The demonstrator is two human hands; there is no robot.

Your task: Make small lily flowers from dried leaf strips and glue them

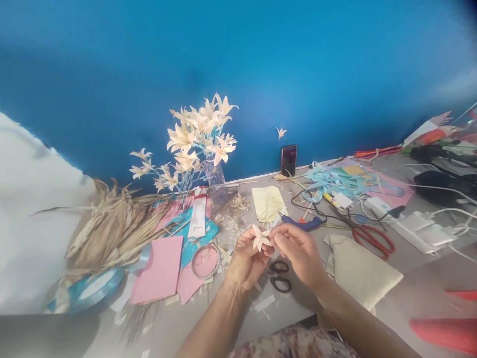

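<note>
A small cream flower with pointed petals faces up between my hands, above the cluttered table. My left hand is closed on it, thumb and fingers around its left side and underside. From the right, my right hand pinches at the flower's right edge, its fingertips close to the petals; what exactly lies between them is too small to tell. Black-handled scissors lie on the table just below the hands, their blades hidden. Behind the hands are a pale yellow cloth and a blue-handled tool.
Cream flowers stand in a clear vase at the back. Dried husks, pink sheets, a tape roll and blue ribbon lie left. Red-handled scissors, a folded cloth, a power strip and cables lie right; a phone leans on the wall.
</note>
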